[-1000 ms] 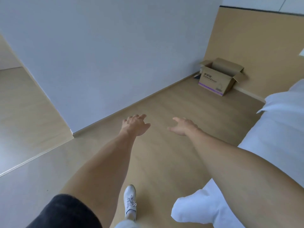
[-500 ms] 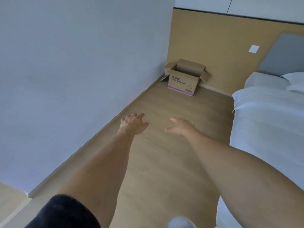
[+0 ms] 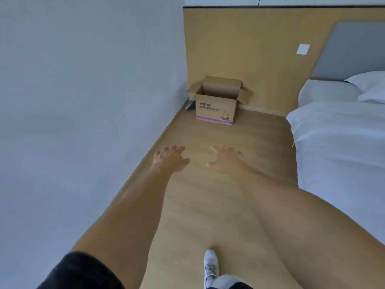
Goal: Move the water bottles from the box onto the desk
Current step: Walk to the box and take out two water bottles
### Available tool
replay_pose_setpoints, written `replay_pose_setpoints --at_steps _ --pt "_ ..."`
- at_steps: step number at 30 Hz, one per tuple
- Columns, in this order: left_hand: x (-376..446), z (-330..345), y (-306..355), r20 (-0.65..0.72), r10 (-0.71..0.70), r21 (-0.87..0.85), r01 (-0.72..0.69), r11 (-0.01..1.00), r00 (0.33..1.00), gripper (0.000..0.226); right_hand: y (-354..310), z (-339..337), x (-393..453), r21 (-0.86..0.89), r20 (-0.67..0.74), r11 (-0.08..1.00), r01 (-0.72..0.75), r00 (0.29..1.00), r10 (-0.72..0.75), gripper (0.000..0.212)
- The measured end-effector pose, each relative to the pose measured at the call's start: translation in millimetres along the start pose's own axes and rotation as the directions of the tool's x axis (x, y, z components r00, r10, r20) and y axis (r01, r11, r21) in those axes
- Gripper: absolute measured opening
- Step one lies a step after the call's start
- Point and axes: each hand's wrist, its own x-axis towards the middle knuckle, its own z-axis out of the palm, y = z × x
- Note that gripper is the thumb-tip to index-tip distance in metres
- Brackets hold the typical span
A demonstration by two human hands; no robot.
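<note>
Both hands reach forward over the wood floor (image 3: 208, 205), empty. Left hand (image 3: 169, 159) and right hand (image 3: 226, 160) have fingers spread and relaxed, hands apart. Cardboard box (image 3: 216, 105) sits well ahead in the corner, flaps open, beside the grey wall (image 3: 83, 90). Bottles not visible inside. Bed (image 3: 341, 142) at right. White shoe (image 3: 210, 265) below.

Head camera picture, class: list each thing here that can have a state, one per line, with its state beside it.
Cardboard box: upright on the floor in the corner, flaps open; contents hidden.
Left hand: open, held out, holding nothing.
Right hand: open, held out, holding nothing.
Bed: made, white cover smooth.
Pillow: lying at the head of the bed.
Shoe: on the foot, laced.
</note>
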Motion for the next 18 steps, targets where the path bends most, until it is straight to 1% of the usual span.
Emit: replay_pose_setpoints --at_steps 4,8,15,18 --pt "80 -32 18 -0.007 0.034 0.025 -0.034 0.999 0.999 0.061 10 -38 71 0.003 0.009 1.0 0.002 1.0 -0.002 0.078" --pt "149 -53 36 0.002 0.077 0.024 -0.077 0.997 0.997 0.062 20 -69 131 0.021 0.011 1.0 -0.005 1.0 0.005 0.077" --pt "257 -71 56 0.024 0.13 0.03 -0.131 0.991 0.991 0.063 41 -100 225 0.036 0.038 0.996 -0.08 0.996 0.079 0.078" --pt "310 -77 59 0.026 0.159 0.02 -0.16 0.987 0.987 0.063 47 -111 268 0.036 0.023 0.993 -0.116 0.993 0.115 0.079"
